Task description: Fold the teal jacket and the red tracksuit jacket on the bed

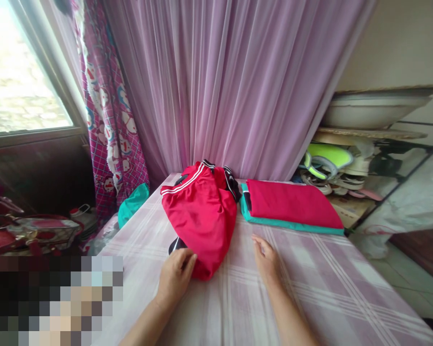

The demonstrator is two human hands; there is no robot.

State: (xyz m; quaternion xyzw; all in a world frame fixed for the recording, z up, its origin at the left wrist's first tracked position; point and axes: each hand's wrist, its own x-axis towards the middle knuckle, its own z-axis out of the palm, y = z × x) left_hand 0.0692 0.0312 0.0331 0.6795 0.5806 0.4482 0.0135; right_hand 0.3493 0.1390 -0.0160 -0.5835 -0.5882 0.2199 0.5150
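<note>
A crumpled red garment [202, 216] with white stripes and black trim lies on the checked pink tablecloth [310, 288]. My left hand [175, 276] rests at its near left edge, fingers bent and touching the red fabric. My right hand [266, 259] lies flat on the cloth just right of the garment, fingers stretched out and holding nothing. Behind it sits a folded stack [292, 204] of red cloth over teal cloth.
A sheer pink curtain [238, 86] hangs behind the table, a patterned magenta one [111, 134] beside the window. A teal cloth [132, 204] sits off the table's far left corner. Shelves with shoes [332, 168] stand at the right. Clutter lies at the left.
</note>
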